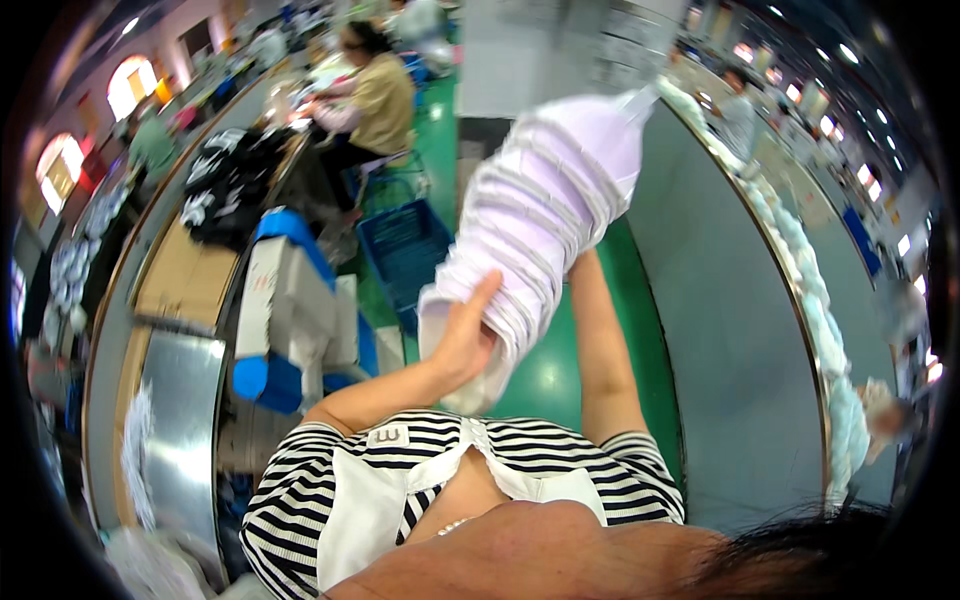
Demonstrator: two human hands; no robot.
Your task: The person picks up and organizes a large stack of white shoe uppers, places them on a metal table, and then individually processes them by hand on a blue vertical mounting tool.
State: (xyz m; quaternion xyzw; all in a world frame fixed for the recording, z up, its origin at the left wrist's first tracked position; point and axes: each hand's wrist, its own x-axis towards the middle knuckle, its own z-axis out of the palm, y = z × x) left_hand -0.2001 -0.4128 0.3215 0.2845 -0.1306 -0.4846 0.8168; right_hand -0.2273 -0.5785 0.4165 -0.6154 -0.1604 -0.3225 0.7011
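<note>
As my left hand (466,338) is clamping the near end of the pale stack (522,220) above the green floor (548,392), far layers (595,135) could be sliding off if my right hand (581,264), mostly hidden, is gripping loosely, which I cannot tell.

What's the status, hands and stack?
Left hand gripping lilac stack, near end. Right hand mostly hidden behind it. Blue crate left of the stack.

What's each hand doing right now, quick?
Left hand: closed on the near end of the pale lilac stack.
Right hand: against the stack's right side; fingers hidden, grip can't be told.
</note>
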